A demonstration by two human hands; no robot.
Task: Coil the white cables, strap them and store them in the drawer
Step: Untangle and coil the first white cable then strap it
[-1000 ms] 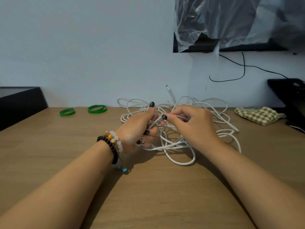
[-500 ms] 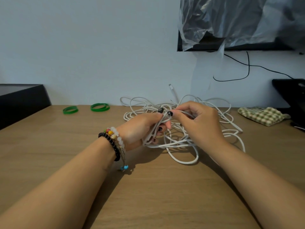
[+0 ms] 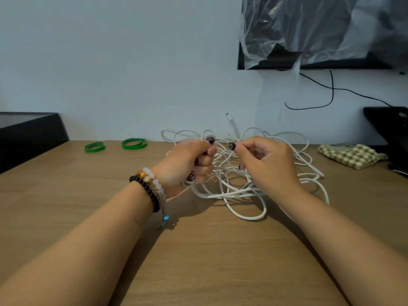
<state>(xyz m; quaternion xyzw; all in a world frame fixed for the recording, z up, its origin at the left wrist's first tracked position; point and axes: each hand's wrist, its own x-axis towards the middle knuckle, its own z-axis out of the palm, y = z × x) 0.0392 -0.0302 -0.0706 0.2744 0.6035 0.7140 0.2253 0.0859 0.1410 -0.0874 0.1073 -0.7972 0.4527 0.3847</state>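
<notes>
Left hand (image 3: 187,164) is gripping a bunch of white strands in a curled fist, thumb on top. Right hand (image 3: 265,164), just at its 3 o'clock, is pinching a single strand between thumb and forefinger, other fingers curled. Both hands are working over the white cables (image 3: 249,191), which are lying as one loose tangle on the wooden table (image 3: 198,261) (no neat coil visible anywhere).

From the hands, two green bands (image 3: 134,144) are sitting untouched at about 10 o'clock, near the wall; presumably these are the straps. A checked cloth (image 3: 351,155) is lying at 3 o'clock, well apart.

Judgement: task is sitting at its very start. Untangling or first loops are being made; coiling, strapping and storing are all left. No drawer is showing in this view.
</notes>
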